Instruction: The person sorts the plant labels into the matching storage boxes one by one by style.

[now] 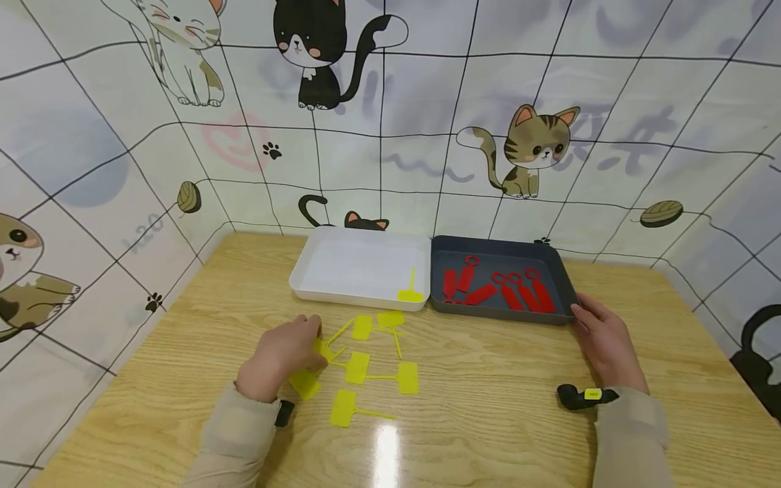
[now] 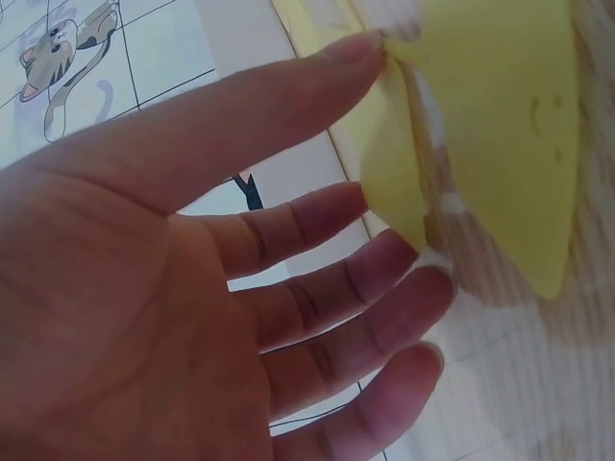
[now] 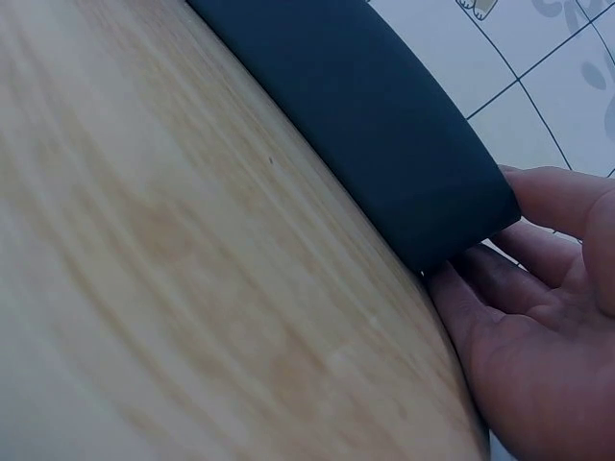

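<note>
The left hand (image 1: 281,356) seems to pinch a yellow tag (image 2: 391,154), fingers slightly spread; the right hand (image 1: 610,342) holds the dark tray (image 1: 506,314) at its corner.

The yellow tags (image 1: 407,377) look like thin, smooth plastic, the red tags (image 1: 482,294) likewise plastic, the white tray (image 1: 360,261) smooth and plastic-like, the dark grey tray (image 1: 488,312) matt, the wood-grained tabletop (image 1: 488,393) glossy under a bright reflection, and the sleeves (image 1: 631,434) matt cloth.
</note>
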The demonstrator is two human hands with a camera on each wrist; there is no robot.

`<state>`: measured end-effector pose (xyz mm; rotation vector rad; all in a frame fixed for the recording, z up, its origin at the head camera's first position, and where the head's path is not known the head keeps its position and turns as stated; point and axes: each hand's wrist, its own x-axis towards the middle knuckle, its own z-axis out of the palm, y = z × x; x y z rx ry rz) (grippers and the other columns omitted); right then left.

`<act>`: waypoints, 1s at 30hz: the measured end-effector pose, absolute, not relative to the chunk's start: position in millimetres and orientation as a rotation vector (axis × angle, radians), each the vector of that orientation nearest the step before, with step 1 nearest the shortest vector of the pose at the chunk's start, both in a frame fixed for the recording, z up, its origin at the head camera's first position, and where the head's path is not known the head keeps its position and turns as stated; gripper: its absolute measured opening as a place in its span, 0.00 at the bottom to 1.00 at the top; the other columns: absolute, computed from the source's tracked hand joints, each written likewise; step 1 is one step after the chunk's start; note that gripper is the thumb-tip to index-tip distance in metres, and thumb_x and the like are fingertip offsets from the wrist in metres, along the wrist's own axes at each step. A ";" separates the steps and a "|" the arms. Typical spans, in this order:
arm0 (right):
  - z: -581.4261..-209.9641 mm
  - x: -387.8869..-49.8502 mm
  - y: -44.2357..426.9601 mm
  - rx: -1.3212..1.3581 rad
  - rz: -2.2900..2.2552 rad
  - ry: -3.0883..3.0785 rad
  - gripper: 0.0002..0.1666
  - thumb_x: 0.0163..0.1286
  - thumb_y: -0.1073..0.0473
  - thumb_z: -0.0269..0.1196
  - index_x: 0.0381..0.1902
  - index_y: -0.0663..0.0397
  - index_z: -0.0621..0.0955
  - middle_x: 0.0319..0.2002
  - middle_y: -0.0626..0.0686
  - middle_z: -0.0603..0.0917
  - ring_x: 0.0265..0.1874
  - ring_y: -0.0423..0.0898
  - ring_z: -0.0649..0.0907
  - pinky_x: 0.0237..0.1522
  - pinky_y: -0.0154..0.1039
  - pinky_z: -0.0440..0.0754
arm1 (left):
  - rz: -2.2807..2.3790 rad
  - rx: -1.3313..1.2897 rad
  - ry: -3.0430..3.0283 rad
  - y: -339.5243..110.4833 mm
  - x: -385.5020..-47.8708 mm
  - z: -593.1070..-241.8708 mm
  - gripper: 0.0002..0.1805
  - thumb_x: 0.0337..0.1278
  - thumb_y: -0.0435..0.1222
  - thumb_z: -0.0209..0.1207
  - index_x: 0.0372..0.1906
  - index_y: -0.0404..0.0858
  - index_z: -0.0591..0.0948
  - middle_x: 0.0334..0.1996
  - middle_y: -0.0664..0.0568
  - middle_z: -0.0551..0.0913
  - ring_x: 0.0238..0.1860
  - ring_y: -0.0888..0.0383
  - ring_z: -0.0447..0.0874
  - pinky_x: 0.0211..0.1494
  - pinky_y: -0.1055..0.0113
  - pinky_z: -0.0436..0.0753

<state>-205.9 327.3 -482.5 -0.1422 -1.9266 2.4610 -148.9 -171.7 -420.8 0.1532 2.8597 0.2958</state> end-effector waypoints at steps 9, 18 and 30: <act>-484.7 -205.6 328.2 -0.144 2.464 -1.913 0.39 0.64 0.58 0.55 0.68 0.59 0.52 0.67 0.55 0.49 0.63 0.42 0.58 0.47 0.21 0.69 | 0.344 0.227 2.840 -167.8 -148.1 -421.9 0.17 0.40 0.42 0.67 0.38 0.41 0.76 0.31 0.54 0.69 0.26 0.58 0.68 0.30 0.65 0.71; -482.0 -206.1 327.2 -0.173 2.429 -1.955 0.40 0.63 0.56 0.56 0.68 0.57 0.52 0.68 0.54 0.49 0.64 0.43 0.57 0.50 0.23 0.67 | 0.393 0.329 2.816 -167.3 -148.8 -417.2 0.09 0.53 0.37 0.59 0.40 0.41 0.78 0.32 0.53 0.70 0.28 0.59 0.68 0.34 0.65 0.72; -482.7 -205.6 327.4 -0.169 2.447 -1.939 0.39 0.64 0.56 0.56 0.68 0.56 0.53 0.67 0.53 0.49 0.64 0.43 0.57 0.52 0.24 0.65 | 0.532 0.342 2.862 -166.7 -154.5 -418.6 0.10 0.57 0.30 0.53 0.44 0.44 0.75 0.37 0.53 0.77 0.31 0.58 0.70 0.36 0.65 0.72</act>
